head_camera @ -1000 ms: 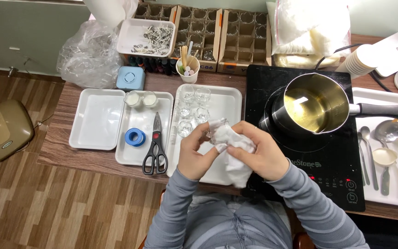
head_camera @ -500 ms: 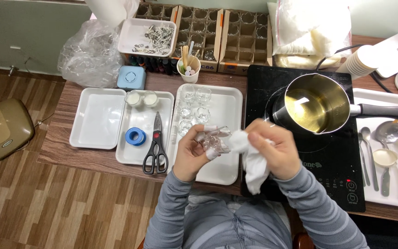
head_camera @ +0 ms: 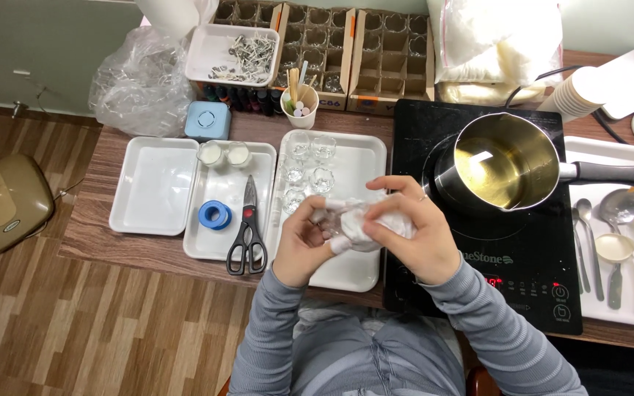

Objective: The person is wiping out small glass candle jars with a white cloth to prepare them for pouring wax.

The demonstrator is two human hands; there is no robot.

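Observation:
My left hand (head_camera: 304, 248) and my right hand (head_camera: 412, 233) meet above a white tray (head_camera: 365, 163). Between them is a crumpled white cloth (head_camera: 361, 220), bunched around a small clear glass cup that is almost fully hidden. My left hand grips the cup from the left side. My right hand presses the cloth over it from the right. Several more clear glass cups (head_camera: 308, 163) stand on the far part of the same tray.
Left of me, a tray holds scissors (head_camera: 248, 229), a blue tape roll (head_camera: 216, 215) and two small white-filled cups (head_camera: 224, 153). A steel pot (head_camera: 506, 161) of yellowish liquid sits on the black induction cooker (head_camera: 420, 139). Spoons (head_camera: 610, 235) lie at right; cardboard dividers (head_camera: 361, 44) at the back.
The cloth was hanging loose from my right hand with the cup showing; now it is bunched tightly over the cup and both hands have closed together.

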